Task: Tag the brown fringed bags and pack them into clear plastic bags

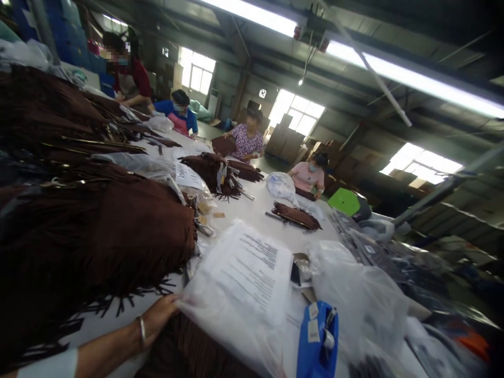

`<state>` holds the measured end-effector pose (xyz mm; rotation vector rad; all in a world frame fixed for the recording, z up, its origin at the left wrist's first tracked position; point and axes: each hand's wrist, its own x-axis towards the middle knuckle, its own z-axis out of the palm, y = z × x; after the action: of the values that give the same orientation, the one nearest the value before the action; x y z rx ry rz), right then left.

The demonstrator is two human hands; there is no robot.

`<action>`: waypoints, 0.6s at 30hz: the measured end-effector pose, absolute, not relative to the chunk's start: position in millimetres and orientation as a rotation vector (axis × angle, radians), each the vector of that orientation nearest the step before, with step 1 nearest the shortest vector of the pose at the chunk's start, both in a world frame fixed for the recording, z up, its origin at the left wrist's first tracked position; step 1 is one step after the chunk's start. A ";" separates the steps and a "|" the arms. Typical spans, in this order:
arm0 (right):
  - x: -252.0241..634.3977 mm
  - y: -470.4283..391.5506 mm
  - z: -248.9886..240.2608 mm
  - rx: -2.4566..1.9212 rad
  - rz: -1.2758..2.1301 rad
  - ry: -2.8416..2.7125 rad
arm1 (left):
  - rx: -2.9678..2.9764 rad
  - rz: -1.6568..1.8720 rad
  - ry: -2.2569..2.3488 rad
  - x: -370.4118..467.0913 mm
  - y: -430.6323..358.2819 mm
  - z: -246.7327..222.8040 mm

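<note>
My left hand (161,315), with a bangle at the wrist, reaches in from the lower left. Its fingers are closed on the left edge of a translucent plastic bag (236,315) with printed text on its upper part. Under the bag, brown fringed fabric (197,344) shows at the bottom of the view. Left of the hand lies a big pile of brown fringed pieces (137,226), some with metal trim. My right hand is not in view.
A blue tape dispenser (309,344) stands right of the bag, beside crumpled clear plastic (354,294). Farther along the white table (252,210) lie a brown fringed piece (297,216) and a fringed bundle (214,170). Several co-workers sit or stand around the far side. A green object (343,201) is at the right.
</note>
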<state>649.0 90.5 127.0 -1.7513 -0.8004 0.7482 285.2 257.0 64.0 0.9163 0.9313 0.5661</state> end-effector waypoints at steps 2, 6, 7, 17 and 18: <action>666.8 96.5 141.9 -1.685 0.718 -0.680 | 0.847 0.560 0.920 281.6 250.3 61.1; 673.4 97.3 139.2 -1.680 0.745 -0.621 | 0.902 0.509 0.937 269.4 236.6 64.6; 667.4 93.3 130.7 -1.718 0.760 -0.618 | 0.913 0.500 0.948 267.0 233.4 67.7; 556.9 -29.3 45.1 -1.948 1.196 -0.340 | 1.325 0.468 1.054 239.0 204.1 84.8; 556.4 -34.9 45.5 -1.970 1.176 -0.321 | 1.333 0.459 1.057 234.3 198.7 83.5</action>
<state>556.4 -34.9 45.5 -1.9704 -0.3212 1.1758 234.3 198.7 83.5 1.3332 1.0568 0.4587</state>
